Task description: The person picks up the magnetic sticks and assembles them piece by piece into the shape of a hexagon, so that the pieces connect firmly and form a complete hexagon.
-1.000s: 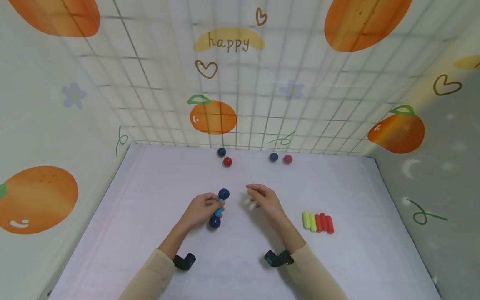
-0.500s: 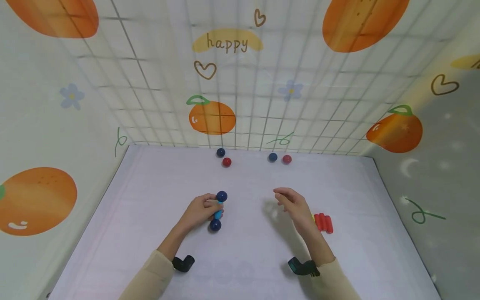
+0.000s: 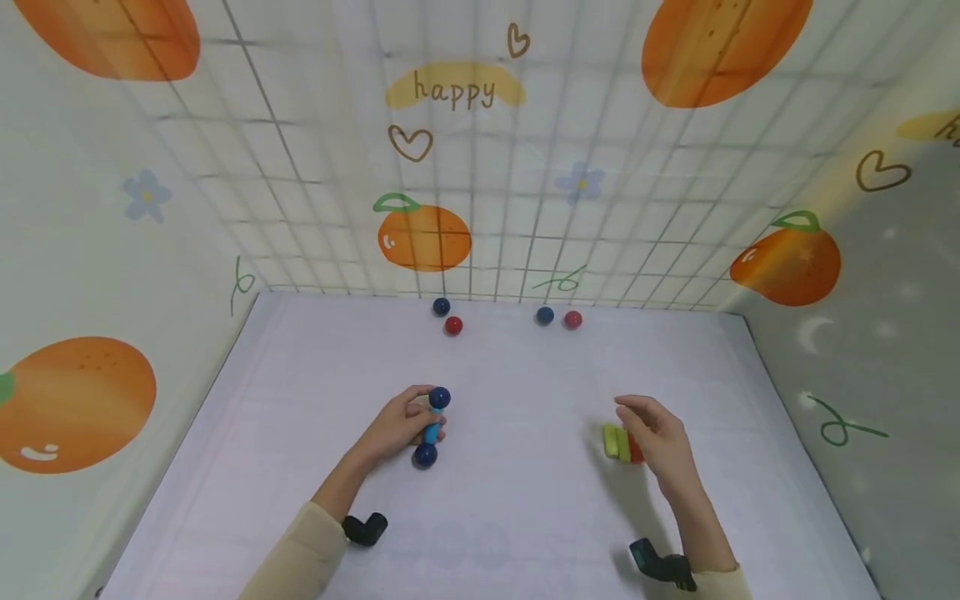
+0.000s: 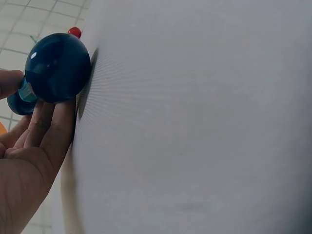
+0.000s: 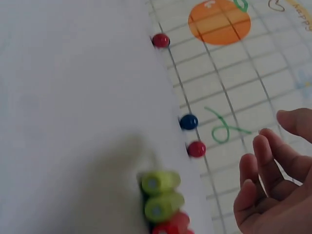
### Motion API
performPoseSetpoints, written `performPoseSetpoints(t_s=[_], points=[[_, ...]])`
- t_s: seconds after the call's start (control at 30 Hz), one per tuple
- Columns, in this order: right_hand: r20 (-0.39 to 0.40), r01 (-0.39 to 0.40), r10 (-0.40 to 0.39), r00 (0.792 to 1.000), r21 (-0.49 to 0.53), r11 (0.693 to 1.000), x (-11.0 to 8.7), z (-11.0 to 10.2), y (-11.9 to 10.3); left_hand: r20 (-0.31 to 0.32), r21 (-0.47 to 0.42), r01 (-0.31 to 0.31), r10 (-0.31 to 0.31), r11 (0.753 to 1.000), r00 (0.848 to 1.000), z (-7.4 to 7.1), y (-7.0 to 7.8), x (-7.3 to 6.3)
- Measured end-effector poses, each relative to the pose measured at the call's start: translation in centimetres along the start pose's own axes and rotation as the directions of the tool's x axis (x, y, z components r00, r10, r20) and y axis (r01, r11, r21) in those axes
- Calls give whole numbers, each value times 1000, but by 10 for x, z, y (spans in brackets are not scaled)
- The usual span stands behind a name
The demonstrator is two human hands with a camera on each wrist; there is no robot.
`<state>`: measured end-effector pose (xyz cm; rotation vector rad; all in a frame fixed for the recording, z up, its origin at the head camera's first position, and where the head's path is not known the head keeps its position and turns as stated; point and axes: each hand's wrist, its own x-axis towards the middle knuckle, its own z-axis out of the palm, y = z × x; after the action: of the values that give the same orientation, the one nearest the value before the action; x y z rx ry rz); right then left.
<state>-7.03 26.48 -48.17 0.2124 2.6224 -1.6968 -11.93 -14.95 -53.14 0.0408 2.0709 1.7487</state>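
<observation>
In the head view my left hand [image 3: 392, 428] pinches a light-blue rod [image 3: 432, 431] between thumb and fingers. A dark-blue ball [image 3: 440, 397] sits on the rod's far end, and another dark-blue ball [image 3: 425, 455] on its near end. The left wrist view shows one blue ball [image 4: 57, 68] large, beside the fingertips. My right hand [image 3: 662, 437] hovers over the row of short rods, fingers loosely bent and holding nothing. Two yellow-green rods [image 3: 611, 442] show beside it, with part of a red rod [image 3: 637, 451]; the hand hides the other red ones.
At the table's back edge lie a dark-blue ball [image 3: 442, 307] and a red ball [image 3: 453, 326]. Farther right are another blue ball [image 3: 545, 316] and a pinkish-red ball [image 3: 573, 320]. Printed cloth walls border the white table [image 3: 315, 358] at the back and sides.
My right hand has moved right, from near the left hand to above the row of rods. The left hand keeps hold of the blue rod, almost in place.
</observation>
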Motion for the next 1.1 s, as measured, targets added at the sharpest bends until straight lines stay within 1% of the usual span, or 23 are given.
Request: performPoseSetpoints(t_s=[0.1, 0.27, 0.37, 0.5, 0.57, 0.63, 0.73, 0.83, 0.97, 1.1], points=[[-60, -19, 14, 998, -78, 997, -7, -12, 8, 10, -22, 1, 0, 1000, 1000, -1, -1, -1], [-168, -113, 79, 983, -204, 972, -15, -29, 23, 4, -56, -6, 6, 998, 1000, -2, -3, 0], [-211, -168, 117, 970, -240, 956, -18, -36, 32, -5, -78, -4, 4, 997, 1000, -2, -3, 0], [-246, -209, 144, 959, -262, 942, -20, -43, 43, -13, -98, 4, -6, 995, 1000, -2, -3, -1], [-245, -230, 165, 955, -268, 936, -21, -46, 47, -17, -101, 9, -11, 995, 1000, -2, -2, -2], [-228, -251, 192, 954, -268, 930, -21, -47, 51, -21, -101, 11, -14, 995, 1000, -2, -2, -2], [-181, -279, 235, 955, -280, 918, -19, -48, 57, -25, -100, 14, -17, 995, 1000, -2, -3, -1], [-134, -297, 268, 954, -318, 900, -16, -48, 63, -23, -98, 13, -15, 995, 1000, -1, -3, 0], [-91, -302, 290, 953, -381, 874, -13, -47, 67, -17, -94, 7, -9, 996, 1000, -1, -4, 0], [-60, -276, 277, 959, -418, 865, -10, -46, 66, -19, -97, 10, -12, 995, 1000, -1, -4, 0]])
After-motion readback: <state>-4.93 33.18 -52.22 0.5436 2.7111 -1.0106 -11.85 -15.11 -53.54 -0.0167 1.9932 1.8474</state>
